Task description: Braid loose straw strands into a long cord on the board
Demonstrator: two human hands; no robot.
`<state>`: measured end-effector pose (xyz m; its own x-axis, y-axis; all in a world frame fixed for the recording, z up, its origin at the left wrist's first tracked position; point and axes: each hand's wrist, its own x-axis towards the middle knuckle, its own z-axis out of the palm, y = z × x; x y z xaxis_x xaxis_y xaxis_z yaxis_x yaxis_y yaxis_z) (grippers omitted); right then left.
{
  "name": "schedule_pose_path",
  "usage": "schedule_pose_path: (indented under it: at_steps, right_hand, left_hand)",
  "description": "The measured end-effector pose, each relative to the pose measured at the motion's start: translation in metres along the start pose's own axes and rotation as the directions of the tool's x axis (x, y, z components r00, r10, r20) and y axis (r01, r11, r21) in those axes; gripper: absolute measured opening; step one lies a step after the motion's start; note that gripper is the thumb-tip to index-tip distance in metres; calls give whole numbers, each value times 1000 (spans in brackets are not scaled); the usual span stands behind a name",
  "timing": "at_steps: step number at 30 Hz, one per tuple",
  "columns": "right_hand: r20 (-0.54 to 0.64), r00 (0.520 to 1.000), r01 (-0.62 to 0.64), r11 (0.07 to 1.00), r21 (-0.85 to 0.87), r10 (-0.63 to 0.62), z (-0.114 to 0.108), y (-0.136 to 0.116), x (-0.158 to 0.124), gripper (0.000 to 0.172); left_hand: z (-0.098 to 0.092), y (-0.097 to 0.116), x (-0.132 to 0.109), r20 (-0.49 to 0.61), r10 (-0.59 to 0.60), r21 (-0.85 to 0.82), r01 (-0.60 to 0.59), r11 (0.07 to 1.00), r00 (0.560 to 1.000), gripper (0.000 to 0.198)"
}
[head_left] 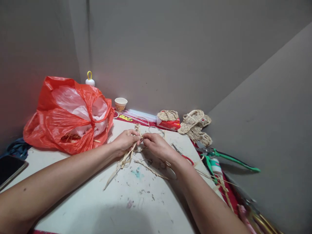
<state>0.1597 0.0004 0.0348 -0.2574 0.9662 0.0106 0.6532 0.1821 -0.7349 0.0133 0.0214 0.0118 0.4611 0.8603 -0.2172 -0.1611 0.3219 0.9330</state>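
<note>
Over the middle of the white board, my left hand (128, 140) pinches a bundle of pale straw strands (125, 160) whose loose ends hang toward me. A short braided piece of the straw (137, 127) sticks up beyond the fingers. My right hand (156, 144) meets it fingertip to fingertip, closed on the same strands. Just what lies between the fingertips is too small to make out. Below the hands, a thin twisted straw cord (153, 170) curves across the board. Red-handled scissors (182, 155) lie beside my right wrist, partly hidden by the forearm.
A red plastic bag (73, 117) fills the back left, near a phone (11, 169). Along the back stand a paper cup (121, 104), white sticks (141, 114) and a red packet (168, 124). Coiled straw rope (195, 125) and green-handled shears (234, 159) sit at the right.
</note>
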Motion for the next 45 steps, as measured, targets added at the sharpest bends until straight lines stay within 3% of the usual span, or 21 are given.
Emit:
schedule_pose_path:
  at_steps: [4,8,13,20,25,28,30,32,35,38,42,45]
  right_hand:
    - [13,992,-122,947,296,124,4,10,0,18]
    - [123,979,-199,887,417,162,4,14,-1,21]
    - [367,924,-351,617,704,106,2,16,-2,27]
    - [418,906,-401,467,788,73,4,23,-1,16]
    - [390,912,-402,473,785,127,8,23,0,14]
    - [328,927,-373,502,780,179,13,22,1,14]
    - [280,935,-355,528,772,219,17,20,1,17]
    - [237,937,-343,551,761,256,20,17,1,17]
    - [198,934,-340,569,749,297,24,12,0,16]
    - [170,932,-332,568,754,319,25,7,-1,16]
    - [150,933,-317,547,775,328,24,1,-2,15]
    - [140,931,-308,522,795,336,24,-3,-3,16]
  left_hand:
    - [4,0,-2,34,-10,-48,12,999,999,5]
    - [5,0,-3,49,-44,-115,50,992,998,5]
    - [3,1,-3,44,-68,-138,74,988,997,7]
    - [3,1,-3,54,-15,-58,18,998,998,10]
    - [3,1,-4,58,39,74,-43,996,998,9]
    - [1,8,-5,106,28,235,-52,971,994,9]
    - [-2,16,-6,136,24,407,-77,910,990,8]
    - [-4,25,-6,183,40,604,-145,784,982,7]
    - [-4,35,-5,266,109,840,-286,462,958,8]
    - [1,40,-5,274,129,932,-297,210,953,10]
    - [12,43,-10,184,86,970,-195,143,979,11]
    - [20,48,-16,162,98,985,-166,42,982,13]
